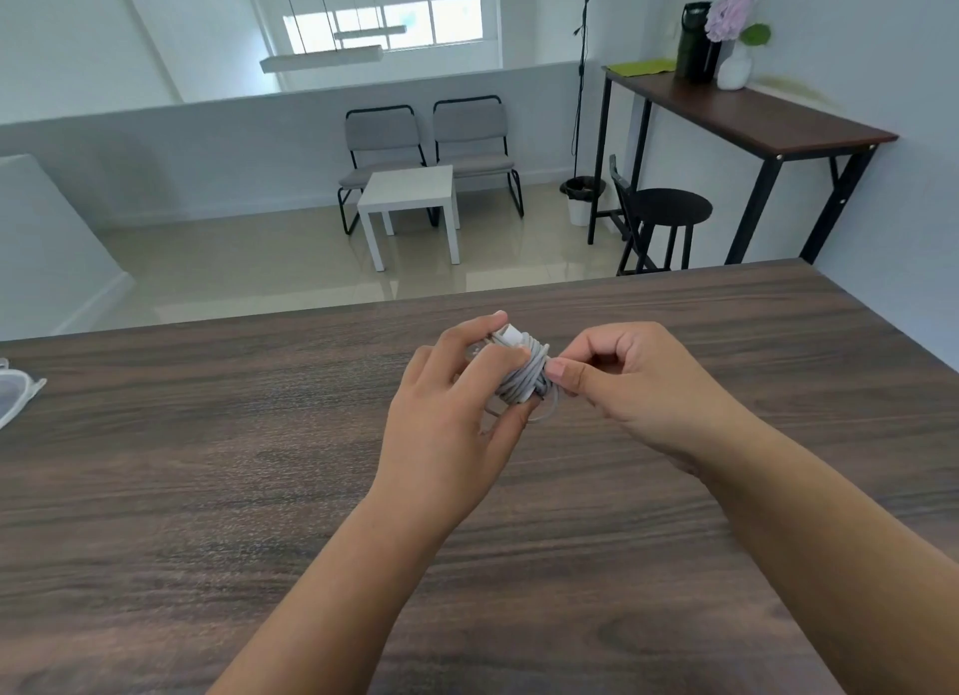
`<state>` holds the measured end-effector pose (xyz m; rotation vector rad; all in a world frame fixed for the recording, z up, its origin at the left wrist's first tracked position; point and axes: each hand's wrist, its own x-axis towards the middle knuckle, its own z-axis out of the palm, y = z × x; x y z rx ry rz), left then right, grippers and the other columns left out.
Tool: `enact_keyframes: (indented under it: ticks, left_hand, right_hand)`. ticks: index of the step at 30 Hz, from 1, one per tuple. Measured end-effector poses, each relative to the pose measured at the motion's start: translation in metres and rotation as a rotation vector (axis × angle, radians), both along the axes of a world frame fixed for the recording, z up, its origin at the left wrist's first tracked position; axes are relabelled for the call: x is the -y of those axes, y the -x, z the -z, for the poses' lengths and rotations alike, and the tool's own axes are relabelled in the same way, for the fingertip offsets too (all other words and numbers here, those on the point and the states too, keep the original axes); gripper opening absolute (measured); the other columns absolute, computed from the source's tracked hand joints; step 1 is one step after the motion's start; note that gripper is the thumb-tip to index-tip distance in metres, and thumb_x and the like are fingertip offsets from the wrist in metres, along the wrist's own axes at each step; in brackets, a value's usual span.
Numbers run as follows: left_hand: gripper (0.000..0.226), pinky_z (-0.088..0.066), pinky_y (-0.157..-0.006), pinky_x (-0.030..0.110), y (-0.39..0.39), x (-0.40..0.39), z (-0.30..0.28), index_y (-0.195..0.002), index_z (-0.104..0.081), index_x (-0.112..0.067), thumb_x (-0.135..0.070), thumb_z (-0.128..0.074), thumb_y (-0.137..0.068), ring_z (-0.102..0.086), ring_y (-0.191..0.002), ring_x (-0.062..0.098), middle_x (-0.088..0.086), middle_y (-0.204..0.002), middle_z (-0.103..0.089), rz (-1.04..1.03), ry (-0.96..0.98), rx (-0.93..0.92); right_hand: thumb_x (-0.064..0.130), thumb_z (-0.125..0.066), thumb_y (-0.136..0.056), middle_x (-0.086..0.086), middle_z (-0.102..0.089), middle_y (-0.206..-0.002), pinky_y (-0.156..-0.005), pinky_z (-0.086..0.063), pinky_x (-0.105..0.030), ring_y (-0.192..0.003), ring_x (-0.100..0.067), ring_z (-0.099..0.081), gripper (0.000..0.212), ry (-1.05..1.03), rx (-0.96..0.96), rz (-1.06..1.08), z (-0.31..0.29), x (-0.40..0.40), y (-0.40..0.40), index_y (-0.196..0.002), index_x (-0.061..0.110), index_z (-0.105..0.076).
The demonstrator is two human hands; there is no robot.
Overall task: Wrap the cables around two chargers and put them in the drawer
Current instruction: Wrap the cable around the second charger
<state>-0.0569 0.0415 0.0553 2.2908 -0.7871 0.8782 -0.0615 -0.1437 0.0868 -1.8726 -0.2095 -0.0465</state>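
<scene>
Charger (511, 337): I see one, white, smooth, above the wood-grain table (207, 461).
Cable (524, 378): grey coils, wound round it.
Left hand (446, 409): grasping the bundle.
Right hand (622, 378): pinching the cable.

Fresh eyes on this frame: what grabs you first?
Two bare hands meeting at mid-frame above the dark wood-grain table: the left hand grips a white charger wound with grey cable, while the right hand pinches the cable at the bundle's right side. Beyond the table's far edge, a small white side table stands before two grey chairs.
</scene>
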Motion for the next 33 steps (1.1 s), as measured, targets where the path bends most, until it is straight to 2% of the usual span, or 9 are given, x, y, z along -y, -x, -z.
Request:
enact_keyframes:
  ticks: [4,7,15,22,25,29,33]
  left_hand:
    - [0.036,-0.055,-0.072,0.043,-0.0023,-0.0001,0.0011,-0.106,-0.054,-0.024,-0.020,-0.077,-0.078,-0.060,-0.100,0.025,0.004,-0.133,-0.057,0.054,0.043,0.001]
    - [0.036,-0.054,-0.073,0.045,-0.0029,-0.0007,0.0017,-0.103,-0.053,-0.022,-0.017,-0.078,-0.076,-0.061,-0.101,0.026,0.005,-0.131,-0.059,0.087,0.062,0.032]
    - [0.036,-0.051,-0.078,0.044,-0.0039,-0.0035,0.0057,-0.098,-0.054,-0.020,-0.012,-0.081,-0.075,-0.063,-0.099,0.028,0.005,-0.128,-0.059,0.136,0.097,0.122]
    - [0.034,-0.052,-0.078,0.044,-0.0015,-0.0032,0.0086,-0.097,-0.055,-0.018,-0.010,-0.081,-0.075,-0.063,-0.102,0.029,0.008,-0.127,-0.059,0.138,0.114,0.136]
    - [0.034,-0.052,-0.078,0.043,-0.0010,-0.0030,0.0088,-0.097,-0.055,-0.018,-0.011,-0.081,-0.076,-0.063,-0.103,0.028,0.004,-0.129,-0.056,0.149,0.114,0.145]
    - [0.033,-0.052,-0.078,0.045,-0.0011,-0.0025,0.0096,-0.096,-0.055,-0.017,-0.011,-0.080,-0.076,-0.064,-0.103,0.027,0.004,-0.127,-0.057,0.178,0.141,0.136]
    - [0.032,-0.052,-0.076,0.046,-0.0021,-0.0038,0.0095,-0.096,-0.055,-0.018,-0.012,-0.081,-0.077,-0.064,-0.106,0.024,0.006,-0.125,-0.058,0.213,0.176,0.111]
  right_hand:
    - [0.016,-0.069,-0.086,-0.013,-0.062,-0.065,-0.056,-0.042,-0.025,-0.056,-0.012,-0.049,0.013,-0.033,0.011,-0.002,0.0023,0.0009,0.0012,-0.074,0.014,-0.072]
    - [0.013,-0.068,-0.086,-0.003,-0.061,-0.063,-0.056,-0.044,-0.025,-0.055,-0.010,-0.051,0.012,-0.064,-0.027,-0.015,0.0065,0.0015,0.0009,-0.074,0.012,-0.071]
    - [0.009,-0.068,-0.085,-0.005,-0.057,-0.061,-0.054,-0.042,-0.020,-0.053,-0.010,-0.049,0.012,-0.175,-0.142,-0.045,0.0078,-0.0001,0.0025,-0.074,0.009,-0.070]
    - [0.007,-0.067,-0.086,-0.001,-0.060,-0.057,-0.053,-0.044,-0.018,-0.052,-0.008,-0.051,0.008,-0.158,-0.178,-0.065,0.0033,0.0020,0.0052,-0.079,0.004,-0.070]
    - [0.007,-0.067,-0.085,-0.001,-0.059,-0.056,-0.052,-0.043,-0.017,-0.052,-0.009,-0.050,0.009,-0.151,-0.183,-0.065,0.0026,0.0023,0.0059,-0.077,0.006,-0.070]
    - [0.013,-0.072,-0.081,-0.015,-0.055,-0.063,-0.049,-0.041,-0.017,-0.051,-0.011,-0.047,0.010,-0.141,-0.177,-0.064,0.0021,0.0032,0.0059,-0.071,0.010,-0.071]
    - [0.033,-0.077,-0.065,-0.014,-0.055,-0.062,-0.049,-0.039,-0.019,-0.050,-0.011,-0.045,0.019,-0.155,-0.205,-0.075,0.0019,0.0032,0.0051,-0.067,0.015,-0.074]
